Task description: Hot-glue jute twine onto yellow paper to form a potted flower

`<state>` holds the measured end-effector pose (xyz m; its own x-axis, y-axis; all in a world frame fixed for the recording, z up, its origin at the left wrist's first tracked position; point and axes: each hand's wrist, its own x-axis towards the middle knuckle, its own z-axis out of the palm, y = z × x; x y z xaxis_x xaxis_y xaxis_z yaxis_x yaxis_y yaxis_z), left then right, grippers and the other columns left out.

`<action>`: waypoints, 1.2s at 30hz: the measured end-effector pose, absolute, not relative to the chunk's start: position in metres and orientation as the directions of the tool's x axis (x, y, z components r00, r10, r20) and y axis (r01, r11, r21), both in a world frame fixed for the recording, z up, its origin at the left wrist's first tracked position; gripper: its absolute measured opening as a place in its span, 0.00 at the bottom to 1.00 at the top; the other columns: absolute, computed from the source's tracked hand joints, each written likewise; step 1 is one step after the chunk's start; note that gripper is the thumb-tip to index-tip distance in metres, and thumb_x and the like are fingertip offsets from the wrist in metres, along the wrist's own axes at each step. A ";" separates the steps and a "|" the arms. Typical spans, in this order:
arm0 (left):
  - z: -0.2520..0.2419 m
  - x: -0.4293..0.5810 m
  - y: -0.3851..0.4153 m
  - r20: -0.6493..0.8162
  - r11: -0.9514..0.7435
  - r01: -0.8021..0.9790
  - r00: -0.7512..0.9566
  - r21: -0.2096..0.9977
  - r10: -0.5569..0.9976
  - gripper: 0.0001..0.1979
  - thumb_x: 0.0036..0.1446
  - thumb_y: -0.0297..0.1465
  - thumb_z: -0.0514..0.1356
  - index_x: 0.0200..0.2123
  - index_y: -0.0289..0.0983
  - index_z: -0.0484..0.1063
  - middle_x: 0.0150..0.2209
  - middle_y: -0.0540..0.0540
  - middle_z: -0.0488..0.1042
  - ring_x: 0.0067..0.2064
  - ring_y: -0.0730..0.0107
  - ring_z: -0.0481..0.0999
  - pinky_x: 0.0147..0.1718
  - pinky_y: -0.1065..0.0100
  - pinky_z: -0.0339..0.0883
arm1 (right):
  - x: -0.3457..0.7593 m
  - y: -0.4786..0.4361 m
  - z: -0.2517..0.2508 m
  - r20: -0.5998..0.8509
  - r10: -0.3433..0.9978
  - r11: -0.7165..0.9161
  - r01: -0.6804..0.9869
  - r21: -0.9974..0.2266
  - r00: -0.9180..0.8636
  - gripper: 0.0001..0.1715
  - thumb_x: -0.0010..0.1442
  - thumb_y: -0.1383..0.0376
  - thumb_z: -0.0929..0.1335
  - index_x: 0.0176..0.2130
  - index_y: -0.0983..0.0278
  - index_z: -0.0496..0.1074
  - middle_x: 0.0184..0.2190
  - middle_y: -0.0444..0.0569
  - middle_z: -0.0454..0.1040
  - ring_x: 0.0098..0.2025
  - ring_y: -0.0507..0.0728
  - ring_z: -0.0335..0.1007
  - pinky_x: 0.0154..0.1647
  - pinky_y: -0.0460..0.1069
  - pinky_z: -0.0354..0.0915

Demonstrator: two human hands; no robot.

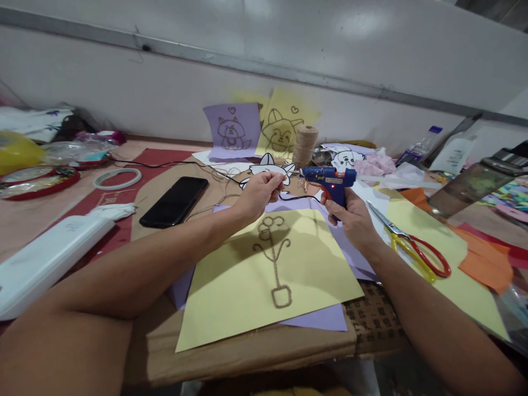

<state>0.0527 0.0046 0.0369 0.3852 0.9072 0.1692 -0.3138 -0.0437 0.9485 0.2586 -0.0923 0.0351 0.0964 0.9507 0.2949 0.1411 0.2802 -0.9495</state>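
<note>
Forearms (202,236) converge, left hand (260,192) pinched, right hand (351,215) gripping glue gun (336,181).

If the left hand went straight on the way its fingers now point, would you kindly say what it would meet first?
Probably the blue glue gun held in the right hand: the left hand points roughly toward it, though this single view leaves their relative depth unclear.

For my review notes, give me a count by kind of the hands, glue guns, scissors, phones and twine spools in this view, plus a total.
Hands: 2, the left hand and the right hand
Glue gun: 1
Scissors: 1
Phone: 1
Twine spool: 1
Total: 6
</note>
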 end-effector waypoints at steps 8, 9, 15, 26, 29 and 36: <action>0.038 0.053 0.005 0.134 -0.008 -0.305 0.392 0.952 0.910 0.14 0.65 0.29 0.61 0.26 0.32 0.69 0.24 0.50 0.67 0.20 0.83 0.58 0.18 0.78 0.47 | 0.259 -0.093 0.035 0.294 0.952 0.281 0.131 -0.951 0.088 0.16 0.59 0.57 0.73 0.44 0.60 0.71 0.35 0.42 0.74 0.24 0.48 0.58 0.21 0.47 0.57; 0.038 0.053 0.004 0.133 -0.008 -0.304 0.393 0.953 0.910 0.14 0.65 0.29 0.61 0.26 0.32 0.69 0.24 0.50 0.66 0.20 0.83 0.58 0.18 0.78 0.47 | 0.258 -0.093 0.036 0.296 0.951 0.284 0.130 -0.950 0.088 0.16 0.59 0.57 0.73 0.44 0.60 0.71 0.35 0.42 0.74 0.24 0.48 0.58 0.21 0.47 0.57; 0.039 0.053 0.003 0.131 -0.009 -0.294 0.400 0.956 0.907 0.15 0.68 0.26 0.55 0.26 0.31 0.68 0.25 0.49 0.67 0.20 0.84 0.58 0.18 0.78 0.47 | 0.258 -0.093 0.036 0.299 0.950 0.287 0.132 -0.949 0.090 0.16 0.59 0.57 0.73 0.44 0.60 0.71 0.34 0.42 0.74 0.24 0.48 0.58 0.21 0.47 0.57; 0.039 0.055 0.004 0.130 -0.039 -0.246 0.367 0.969 0.921 0.16 0.66 0.23 0.55 0.24 0.31 0.69 0.23 0.50 0.67 0.19 0.84 0.58 0.17 0.77 0.47 | 0.259 -0.093 0.036 0.303 0.949 0.291 0.125 -0.949 0.090 0.16 0.58 0.56 0.74 0.43 0.60 0.71 0.33 0.42 0.74 0.23 0.47 0.58 0.20 0.47 0.57; 0.038 0.055 0.006 0.147 -0.064 -0.238 0.351 0.969 0.925 0.14 0.65 0.24 0.57 0.25 0.31 0.69 0.22 0.51 0.67 0.18 0.84 0.57 0.17 0.77 0.47 | 0.259 -0.093 0.036 0.310 0.947 0.298 0.131 -0.945 0.080 0.15 0.58 0.56 0.74 0.43 0.60 0.71 0.34 0.42 0.74 0.23 0.47 0.59 0.20 0.47 0.57; 0.038 0.054 0.006 0.168 -0.086 -0.239 0.347 0.967 0.923 0.13 0.64 0.26 0.60 0.26 0.32 0.69 0.21 0.52 0.65 0.19 0.83 0.57 0.18 0.76 0.47 | 0.259 -0.092 0.035 0.309 0.947 0.296 0.132 -0.946 0.089 0.16 0.58 0.56 0.74 0.43 0.60 0.70 0.34 0.42 0.74 0.24 0.48 0.58 0.20 0.47 0.58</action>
